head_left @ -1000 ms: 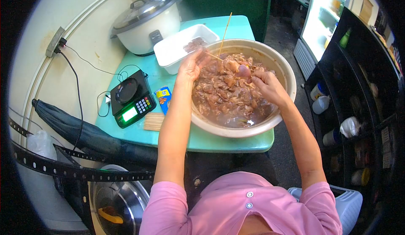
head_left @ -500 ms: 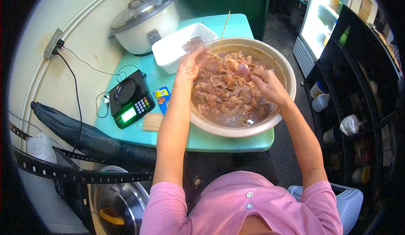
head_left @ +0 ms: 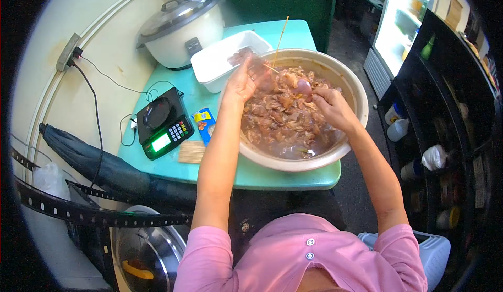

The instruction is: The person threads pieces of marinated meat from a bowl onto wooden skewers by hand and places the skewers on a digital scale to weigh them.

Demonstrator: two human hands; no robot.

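Observation:
A wide beige basin (head_left: 358, 90) holds many brown pieces of meat (head_left: 285, 116) in cloudy liquid. Over its left rim, my left hand (head_left: 245, 80) is closed on a thin wooden skewer (head_left: 271, 68) that points toward the right. My right hand (head_left: 330, 106) pinches a piece of meat (head_left: 302, 86) above the basin's middle. Whether the skewer passes into that piece cannot be made out. A second skewer (head_left: 281, 38) stands upright at the back of the basin. Behind my left hand is a white tray (head_left: 209, 67) with some meat in it.
On the turquoise table (head_left: 257, 179) are a black scale (head_left: 162, 122), a bundle of skewers (head_left: 192, 152), a blue packet (head_left: 203, 122) and a large rice cooker (head_left: 181, 30). A black shelf (head_left: 419, 129) stands to the right, and a black metal rail (head_left: 99, 216) at the lower left.
My left hand has shifted slightly right with the skewer, closer to the piece in my right hand. My right hand has barely moved.

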